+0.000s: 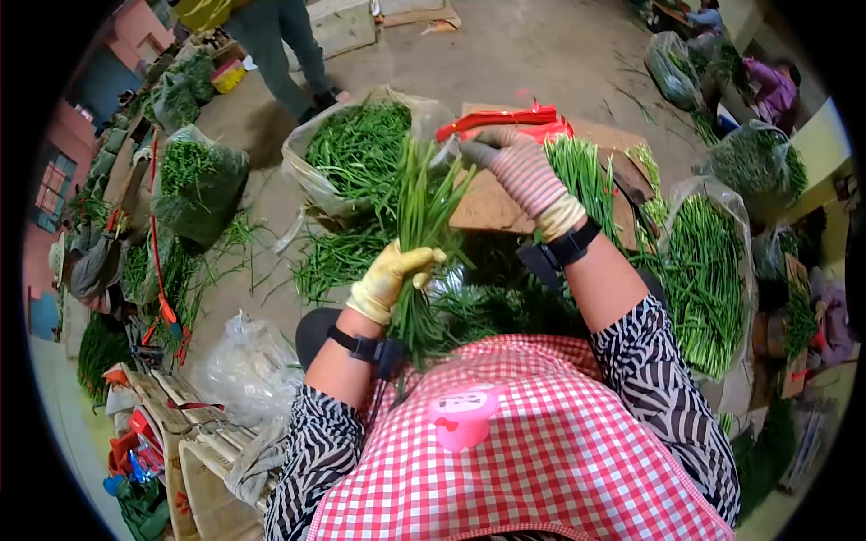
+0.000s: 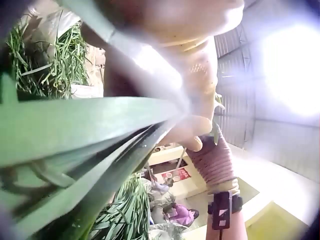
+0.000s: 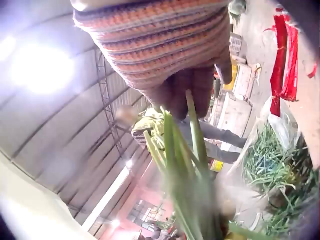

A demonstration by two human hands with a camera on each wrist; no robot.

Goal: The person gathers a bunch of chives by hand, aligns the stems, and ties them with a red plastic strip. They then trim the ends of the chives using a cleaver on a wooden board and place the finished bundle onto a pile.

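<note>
My left hand (image 1: 397, 270), in a yellow glove, grips a bunch of chives (image 1: 424, 198) around its middle, over the apron. The bunch stands upright, stiff pale ends up and long leaves drooping below the fist. Flat green leaves (image 2: 75, 125) fill much of the left wrist view. My right hand (image 1: 519, 167), in a striped glove with dark fingers, is at the top right of the bunch. Stalk ends (image 3: 192, 130) reach up to its bent fingers in the right wrist view, with the thumb held apart from the fingers.
A clear bag of loose greens (image 1: 361, 149) stands ahead left. Beyond my right hand lie red strips (image 1: 505, 122) on a brown board (image 1: 487, 203), beside sorted stalks (image 1: 577, 171). A large bag of greens (image 1: 708, 279) is at right. A person (image 1: 280, 45) stands ahead; crumpled plastic (image 1: 253, 365) lies left.
</note>
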